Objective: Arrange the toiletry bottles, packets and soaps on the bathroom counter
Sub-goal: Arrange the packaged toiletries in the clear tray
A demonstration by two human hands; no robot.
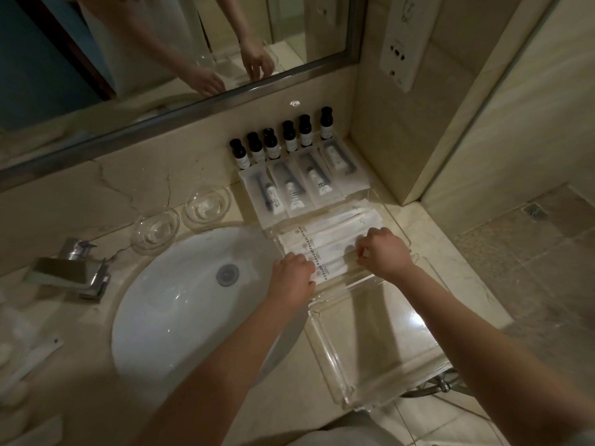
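Note:
Several small black-capped bottles [273, 141] stand in a row against the back wall. In front of them lie several clear packets [299, 186] holding small tubes. Nearer me, several long white packets [325, 239] lie side by side in a clear acrylic tray [370, 342]. My left hand [291, 273] rests on the left ends of the nearest white packets, fingers curled on them. My right hand [383, 251] presses on their right ends with bent fingers.
A white sink [180, 304] sits left of the tray, with a chrome tap [69, 272] beyond it. Two glass bowls [180, 217] stand behind the sink. White items [29, 362] lie at the counter's left edge. A mirror [161, 43] is above; tiled floor is right.

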